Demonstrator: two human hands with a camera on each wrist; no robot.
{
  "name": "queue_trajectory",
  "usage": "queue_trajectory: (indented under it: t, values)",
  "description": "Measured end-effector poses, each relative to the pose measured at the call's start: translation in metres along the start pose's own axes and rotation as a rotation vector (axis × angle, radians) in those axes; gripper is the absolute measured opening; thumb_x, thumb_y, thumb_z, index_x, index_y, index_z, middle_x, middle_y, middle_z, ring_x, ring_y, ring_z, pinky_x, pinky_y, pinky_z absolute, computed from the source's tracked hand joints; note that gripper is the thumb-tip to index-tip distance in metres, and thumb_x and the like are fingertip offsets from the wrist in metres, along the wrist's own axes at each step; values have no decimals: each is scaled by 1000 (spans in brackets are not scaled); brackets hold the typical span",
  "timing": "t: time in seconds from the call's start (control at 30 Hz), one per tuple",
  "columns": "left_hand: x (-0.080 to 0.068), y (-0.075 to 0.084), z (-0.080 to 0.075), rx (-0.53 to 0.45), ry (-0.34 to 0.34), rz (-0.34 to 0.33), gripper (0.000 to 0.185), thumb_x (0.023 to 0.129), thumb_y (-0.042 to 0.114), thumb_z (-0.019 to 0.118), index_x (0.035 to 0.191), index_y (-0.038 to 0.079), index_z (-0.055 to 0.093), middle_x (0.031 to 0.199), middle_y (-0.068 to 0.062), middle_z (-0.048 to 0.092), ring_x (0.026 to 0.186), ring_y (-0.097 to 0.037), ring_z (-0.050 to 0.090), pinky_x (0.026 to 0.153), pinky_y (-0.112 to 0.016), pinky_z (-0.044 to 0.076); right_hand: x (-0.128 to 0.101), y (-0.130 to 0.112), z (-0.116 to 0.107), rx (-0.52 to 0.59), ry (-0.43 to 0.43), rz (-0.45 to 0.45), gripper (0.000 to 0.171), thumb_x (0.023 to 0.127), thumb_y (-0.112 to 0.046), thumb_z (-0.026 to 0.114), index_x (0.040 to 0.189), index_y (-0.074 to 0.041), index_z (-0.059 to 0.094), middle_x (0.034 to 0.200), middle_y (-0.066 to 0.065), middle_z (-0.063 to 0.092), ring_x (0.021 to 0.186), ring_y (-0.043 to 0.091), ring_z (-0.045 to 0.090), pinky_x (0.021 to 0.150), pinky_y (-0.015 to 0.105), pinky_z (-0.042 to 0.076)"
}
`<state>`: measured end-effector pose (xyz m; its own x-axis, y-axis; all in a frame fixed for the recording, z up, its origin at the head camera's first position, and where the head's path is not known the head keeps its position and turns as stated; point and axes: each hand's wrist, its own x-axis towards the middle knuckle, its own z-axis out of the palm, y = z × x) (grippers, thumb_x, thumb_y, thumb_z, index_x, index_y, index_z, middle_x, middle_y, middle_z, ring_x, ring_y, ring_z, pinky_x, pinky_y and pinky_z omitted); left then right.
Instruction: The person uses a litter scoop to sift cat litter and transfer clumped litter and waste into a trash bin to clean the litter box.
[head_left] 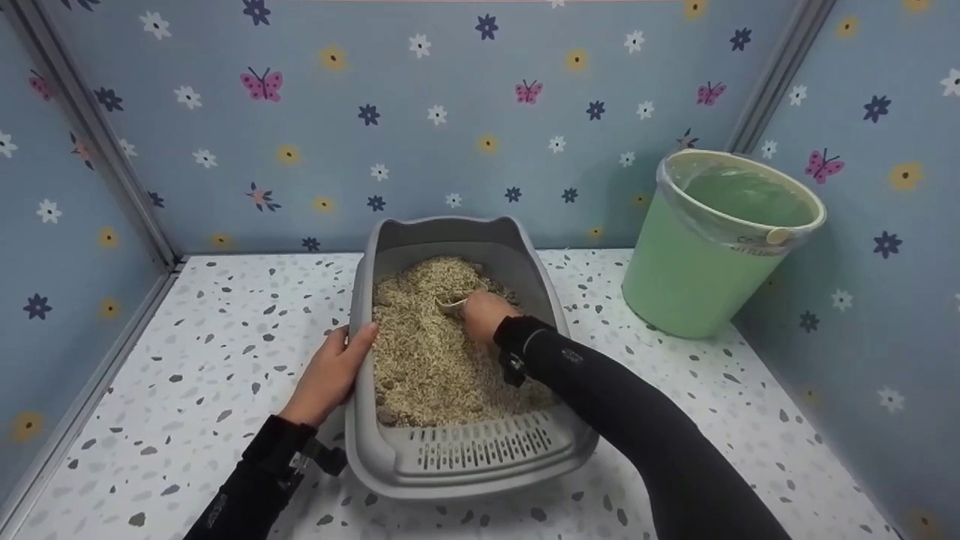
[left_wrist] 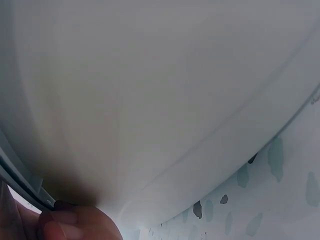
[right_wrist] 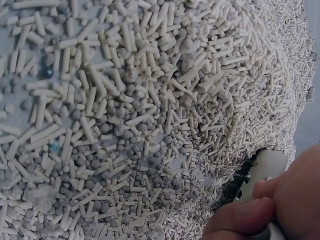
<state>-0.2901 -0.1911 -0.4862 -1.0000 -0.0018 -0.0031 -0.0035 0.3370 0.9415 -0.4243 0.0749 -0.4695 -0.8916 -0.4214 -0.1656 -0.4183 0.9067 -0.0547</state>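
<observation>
A grey litter box filled with pellet cat litter stands on the speckled surface. My left hand grips its left rim, thumb over the top edge; the left wrist view shows the fingers against the outer wall. Inside the box, my right hand holds a pale litter scoop. Most of the scoop is buried in the pellets or covered by the hand. In the right wrist view, the litter is a mix of pale sticks and small grey balls.
A green bin with a clear plastic liner stands at the right rear. Blue flower-patterned panels enclose the back and both sides. The white speckled tabletop runs around the box, whose front has a slotted ledge.
</observation>
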Motion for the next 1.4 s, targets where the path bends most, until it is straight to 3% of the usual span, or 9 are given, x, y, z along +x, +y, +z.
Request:
queue_trajectory:
  t: [0.07,0.2,0.23,0.33,0.43,0.47,0.73,1.03,1.4]
  values:
    - [-1,0,-2,8,1,-4,90,109,75,51,158,-1,48,103,-13,58,78,-22,59,69,-37,53,0,-3,0,15,15,4,17,110,-1,58,103,4,72,97,18,66,70,21,46,73,38,52]
    - [-2,-2,-4,26,-7,-6,92,110,75,49,161,-1,45,102,-13,56,74,-21,56,67,-37,50,1,-6,2,48,71,16,23,115,-10,56,117,10,67,105,23,71,81,32,70,81,48,63]
    - [-1,-2,-4,29,-11,-4,92,110,75,48,161,-2,44,103,-13,56,76,-22,57,68,-37,50,16,3,16,71,99,26,26,116,-14,55,119,9,66,104,22,72,84,34,72,81,48,63]
    - [0,-3,-3,27,-17,4,92,110,75,47,162,-2,43,103,-14,55,77,-22,57,69,-37,50,15,5,15,159,137,51,31,117,-19,54,127,9,60,103,22,72,93,41,76,84,52,63]
    - [0,-3,-1,22,-9,3,93,110,75,48,162,-2,44,104,-14,56,79,-22,58,70,-37,51,12,7,12,245,167,81,26,116,-20,56,123,5,61,105,22,71,95,40,75,85,52,62]
    - [0,-3,0,20,-6,2,93,110,75,49,162,-2,44,103,-14,56,76,-22,57,68,-37,51,-5,-2,-2,256,158,87,25,116,-18,58,124,6,61,106,23,71,96,41,75,86,53,62]
    - [0,-3,4,16,-4,7,88,110,74,50,156,-1,49,99,-12,56,73,-20,57,64,-36,51,-21,-3,-9,276,194,64,33,120,-21,50,128,10,58,103,23,68,95,43,74,86,53,62]
    - [1,-2,4,17,-10,21,90,111,73,49,160,-3,47,99,-12,57,75,-21,58,68,-37,52,-54,0,-35,309,257,13,28,119,-22,52,118,5,57,88,13,61,91,42,73,86,56,60]
    - [2,-2,1,5,-24,1,87,110,73,50,156,0,47,86,-6,51,56,-14,42,53,-33,42,-108,2,-52,341,244,62,42,120,-32,52,132,8,55,99,19,69,98,43,74,90,56,61]
